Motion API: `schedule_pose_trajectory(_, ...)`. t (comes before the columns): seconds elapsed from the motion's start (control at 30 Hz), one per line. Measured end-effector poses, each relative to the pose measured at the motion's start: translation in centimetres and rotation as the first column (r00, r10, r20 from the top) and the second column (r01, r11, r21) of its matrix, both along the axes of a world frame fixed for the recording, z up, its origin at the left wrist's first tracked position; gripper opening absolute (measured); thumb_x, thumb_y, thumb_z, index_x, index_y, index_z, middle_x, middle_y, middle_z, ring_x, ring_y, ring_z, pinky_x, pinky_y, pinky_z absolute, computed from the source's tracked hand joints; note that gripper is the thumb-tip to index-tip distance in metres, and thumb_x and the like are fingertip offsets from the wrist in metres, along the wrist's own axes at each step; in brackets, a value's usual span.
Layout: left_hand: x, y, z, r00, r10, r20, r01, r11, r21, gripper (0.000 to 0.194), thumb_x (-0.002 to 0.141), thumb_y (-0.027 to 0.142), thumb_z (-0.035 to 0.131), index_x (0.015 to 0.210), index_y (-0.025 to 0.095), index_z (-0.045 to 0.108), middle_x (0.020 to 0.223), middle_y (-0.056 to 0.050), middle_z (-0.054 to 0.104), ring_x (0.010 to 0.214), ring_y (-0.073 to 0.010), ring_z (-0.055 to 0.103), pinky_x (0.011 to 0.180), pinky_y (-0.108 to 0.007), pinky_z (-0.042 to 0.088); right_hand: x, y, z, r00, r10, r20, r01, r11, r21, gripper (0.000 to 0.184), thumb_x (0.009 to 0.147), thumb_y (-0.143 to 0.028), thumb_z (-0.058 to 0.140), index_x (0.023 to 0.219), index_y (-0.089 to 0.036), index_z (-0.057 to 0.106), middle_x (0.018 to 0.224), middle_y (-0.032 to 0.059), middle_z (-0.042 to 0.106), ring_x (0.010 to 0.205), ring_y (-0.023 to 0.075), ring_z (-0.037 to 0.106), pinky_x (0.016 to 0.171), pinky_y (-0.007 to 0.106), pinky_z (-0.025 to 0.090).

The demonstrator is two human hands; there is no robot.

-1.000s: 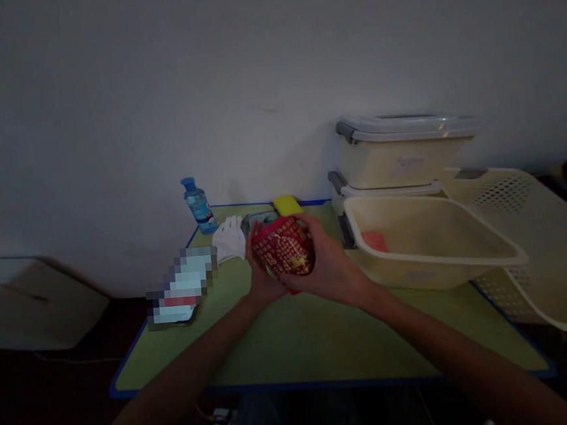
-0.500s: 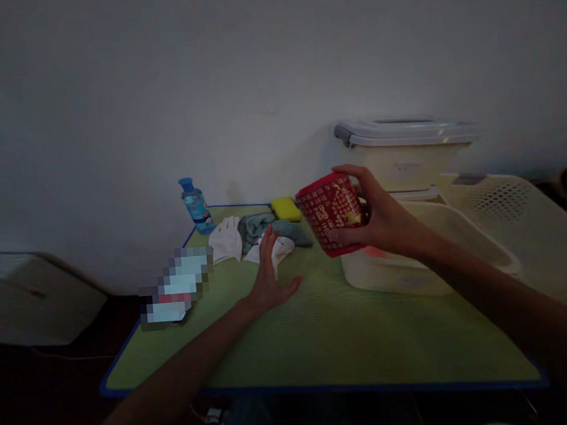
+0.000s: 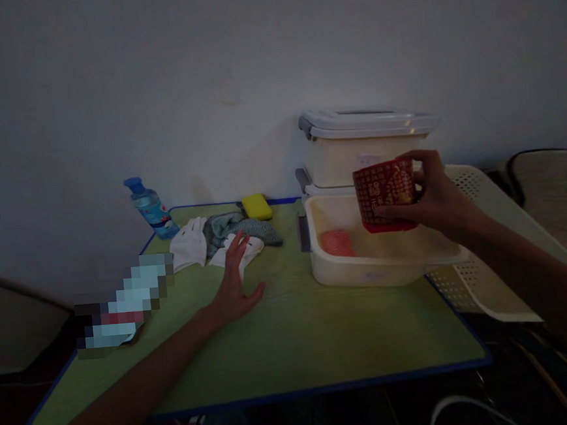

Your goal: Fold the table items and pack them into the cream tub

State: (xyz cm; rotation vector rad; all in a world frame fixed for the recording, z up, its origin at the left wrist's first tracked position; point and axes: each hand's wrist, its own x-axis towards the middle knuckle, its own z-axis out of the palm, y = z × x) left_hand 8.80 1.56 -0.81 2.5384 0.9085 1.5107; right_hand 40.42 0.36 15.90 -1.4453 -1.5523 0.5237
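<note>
My right hand (image 3: 439,197) grips a red box-like container (image 3: 385,194) with gold characters, tilted slightly in the air. Below it stands an open cream plastic bin (image 3: 367,274), with a pinkish-red item (image 3: 337,242) lying inside at its left end; I cannot tell what that item is. My left hand (image 3: 234,285) hovers over the table, fingers spread and holding nothing. Just beyond its fingertips lie white gloves (image 3: 190,243) and a grey-green cloth (image 3: 226,227).
On the green table (image 3: 298,342), a yellow sponge (image 3: 257,207) lies at the back and a blue bottle (image 3: 152,210) at the back left. A pixelated flat object (image 3: 128,303) lies at left. A lidded bin (image 3: 367,150) stands behind; a perforated basket (image 3: 502,241) is at right.
My right hand has carried the red container rightward, over the open bin. The view has turned right, bringing the pinkish-red item into plain sight. My left hand keeps its spread pose.
</note>
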Motion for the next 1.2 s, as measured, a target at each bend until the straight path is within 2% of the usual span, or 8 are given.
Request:
schedule_pose_trajectory(0.17,0.1,0.0,0.0,1.000,0.019,-0.022,-0.020,0.999,-0.040,0.076,0.076,0.025,0.059,0.138,0.027,0.015,0.145,-0.013,0.021,0.134,-0.0307,0.019,0.102,-0.056,0.027,2.3,1.2,-1.7,0.999,-0.039,0.015,0.040,0.994,-0.103,0.080,0.037,-0.029,0.081,0.101,-0.024,0.033,0.072,-0.0015,0.055,0.058,0.0157,0.057,0.043,0.025,0.048)
schedule_pose_trajectory(0.27,0.1,-0.1,0.1,0.998,0.038,-0.048,-0.042,0.996,-0.073,0.075,0.076,0.025,0.059,0.138,0.026,0.016,0.146,-0.012,0.019,0.134,-0.0310,0.020,0.102,-0.056,0.027,3.1,1.8,-2.7,0.998,-0.019,0.063,0.029,0.986,-0.163,0.083,0.036,-0.033,0.081,0.104,-0.022,0.035,0.071,-0.0014,0.055,0.059,0.0179,0.057,0.045,0.029,0.049)
schedule_pose_trajectory(0.5,0.1,-0.3,0.0,0.996,0.026,-0.091,-0.038,0.991,-0.128,0.072,0.078,0.021,0.056,0.138,0.026,0.015,0.144,-0.013,0.023,0.134,-0.0296,0.019,0.103,-0.056,0.026,4.0,2.0,-4.3,0.985,0.076,0.156,-0.060,0.993,-0.102,0.070,0.046,-0.039,0.076,0.100,-0.024,0.035,0.081,0.0011,0.056,0.072,0.0214,0.059,0.058,0.036,0.053)
schedule_pose_trajectory(0.63,0.0,-0.3,-0.2,0.998,-0.032,-0.060,0.020,0.981,-0.192,0.075,0.078,0.017,0.055,0.138,0.027,0.011,0.145,-0.014,0.018,0.134,-0.0299,0.019,0.102,-0.056,0.028,4.6,1.8,-5.3,0.951,0.088,0.295,-0.047,0.989,-0.142,0.067,0.045,-0.039,0.075,0.097,-0.023,0.036,0.079,0.0014,0.056,0.070,0.0223,0.058,0.057,0.037,0.052)
schedule_pose_trajectory(0.73,0.0,-0.3,-0.3,0.996,-0.077,-0.049,0.064,0.970,-0.234,0.076,0.079,0.015,0.054,0.138,0.029,0.010,0.146,-0.014,0.012,0.133,-0.0302,0.022,0.100,-0.054,0.033,4.8,1.8,-5.9,0.882,0.051,0.469,-0.002,0.995,-0.103,0.064,0.044,-0.038,0.075,0.095,-0.023,0.038,0.081,0.0030,0.056,0.073,0.0233,0.057,0.059,0.037,0.050)
schedule_pose_trajectory(0.9,0.0,-0.4,-0.2,0.993,-0.088,-0.083,0.059,0.953,-0.296,0.072,0.078,0.017,0.055,0.138,0.028,0.016,0.146,-0.013,0.013,0.131,-0.0295,0.026,0.098,-0.050,0.039,4.6,2.2,-6.4,0.737,0.042,0.674,0.039,0.994,-0.105,0.064,0.044,-0.036,0.073,0.097,-0.020,0.042,0.081,0.0048,0.057,0.077,0.0253,0.056,0.066,0.038,0.048)
schedule_pose_trajectory(1.03,0.1,-0.4,-0.1,0.990,-0.133,-0.053,0.111,0.947,-0.300,0.077,0.079,0.015,0.054,0.139,0.029,0.009,0.147,-0.013,0.011,0.130,-0.0283,0.029,0.098,-0.050,0.039,4.6,2.4,-6.4,0.745,0.066,0.664,0.019,0.993,-0.120,0.072,0.043,-0.029,0.073,0.108,-0.018,0.043,0.093,0.0076,0.059,0.088,0.0274,0.056,0.075,0.038,0.048)
schedule_pose_trajectory(1.2,0.1,-0.4,-0.3,0.985,-0.163,-0.053,0.140,0.943,-0.302,0.077,0.079,0.012,0.052,0.139,0.031,0.008,0.147,-0.013,0.011,0.128,-0.0274,0.032,0.096,-0.049,0.040,3.9,1.9,-5.9,0.745,0.188,0.640,0.003,0.958,-0.285,0.068,0.048,-0.026,0.071,0.112,-0.016,0.048,0.110,0.0116,0.059,0.098,0.0292,0.056,0.086,0.041,0.046)
